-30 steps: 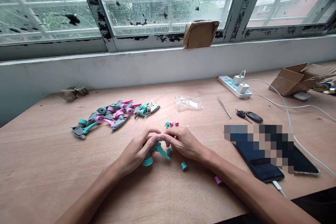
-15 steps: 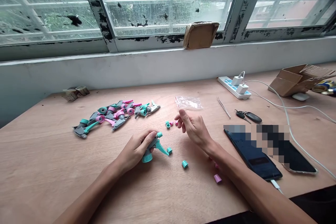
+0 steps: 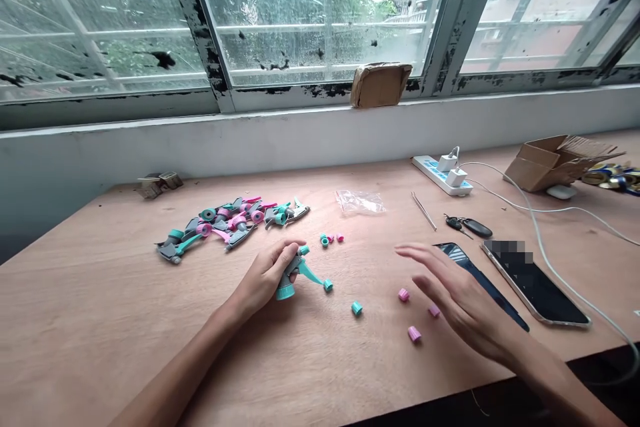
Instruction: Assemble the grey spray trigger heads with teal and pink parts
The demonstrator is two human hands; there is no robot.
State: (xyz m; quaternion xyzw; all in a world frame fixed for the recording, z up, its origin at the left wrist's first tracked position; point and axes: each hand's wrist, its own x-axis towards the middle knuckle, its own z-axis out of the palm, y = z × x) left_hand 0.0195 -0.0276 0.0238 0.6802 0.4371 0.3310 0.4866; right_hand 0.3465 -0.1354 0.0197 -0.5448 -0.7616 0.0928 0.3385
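Soft, even daylight comes through the dirty window behind the counter; shadows are faint. Wide-angle bending curves the edges, and the right hand is slightly motion-blurred.

Looks like a makeshift home workshop: plywood bench under a grimy, peeling window, heap of spray triggers, loose caps, power strip, tweezers, cardboard box.

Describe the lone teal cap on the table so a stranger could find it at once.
Start at the wooden table, between the left hand holding a spray trigger head and the open right hand. The teal cap lies alone there; the caps nearer the right hand are pink.
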